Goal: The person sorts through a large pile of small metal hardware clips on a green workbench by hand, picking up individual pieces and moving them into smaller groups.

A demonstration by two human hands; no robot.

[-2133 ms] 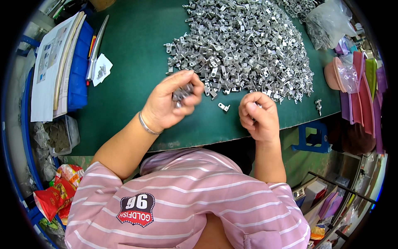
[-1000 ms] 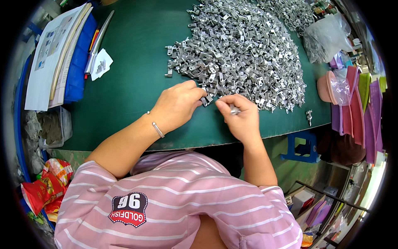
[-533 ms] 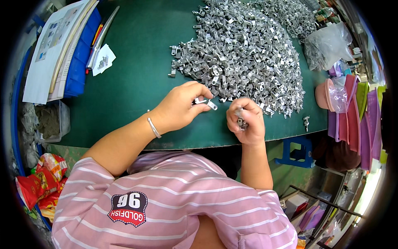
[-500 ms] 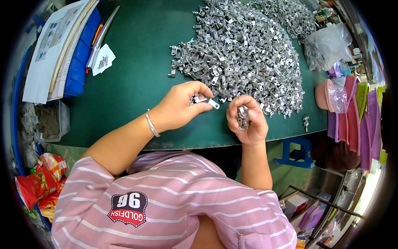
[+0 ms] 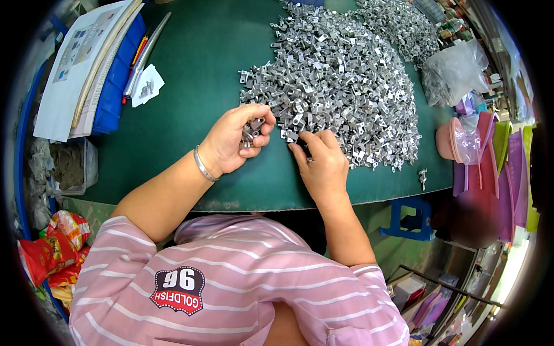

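Observation:
Small bent metal brackets with holes lie in a large silvery pile on the green tabletop. My left hand, with a bangle at the wrist, is curled closed around several metal brackets just off the pile's near left edge. At that same edge my right hand pinches a metal bracket between thumb and forefinger. Its remaining fingers are folded, and a glint of metal shows under them; what else they hold is hidden.
On the left stand a blue bin with papers, a clear tub and red packets. A few brackets lie apart near the right edge. Beyond are a plastic bag, a pink container and a blue stool.
My left hand has drawn back left and curled around several brackets. My right hand, which was cupping brackets palm up, has turned over and moved left to the pile's edge.

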